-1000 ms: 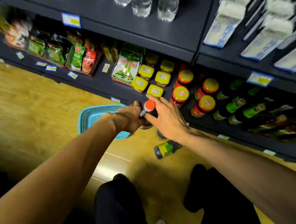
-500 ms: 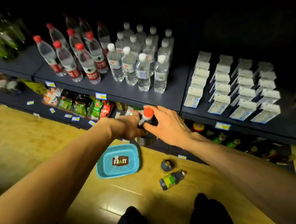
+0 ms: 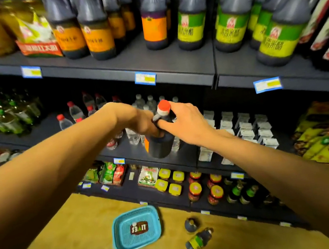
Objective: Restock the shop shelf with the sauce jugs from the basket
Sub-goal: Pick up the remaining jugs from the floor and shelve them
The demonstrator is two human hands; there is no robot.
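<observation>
I hold a dark sauce jug point(image 3: 159, 144) with a red cap and an orange label in mid-air in front of the shelves. My left hand point(image 3: 137, 121) grips its handle from the left. My right hand point(image 3: 184, 121) holds its neck and shoulder from the right. Above it runs a grey shelf point(image 3: 139, 64) with rows of like jugs, orange-labelled point(image 3: 97, 38) on the left and green-labelled point(image 3: 191, 26) on the right. The blue basket point(image 3: 136, 228) sits on the floor below. Beside it one jug point(image 3: 190, 225) stands upright and another point(image 3: 198, 242) lies on its side.
Water bottles point(image 3: 72, 114) and white cartons point(image 3: 245, 131) fill the shelf behind the held jug. Jars with yellow and red lids point(image 3: 194, 188) sit on the lowest shelf. Yellow packets point(image 3: 328, 142) lie at the right. The floor point(image 3: 70, 245) is wood-coloured.
I have risen, and both hands have lifted the jug from near the lowest shelf up past the water-bottle shelf. The basket and floor jugs now lie far below.
</observation>
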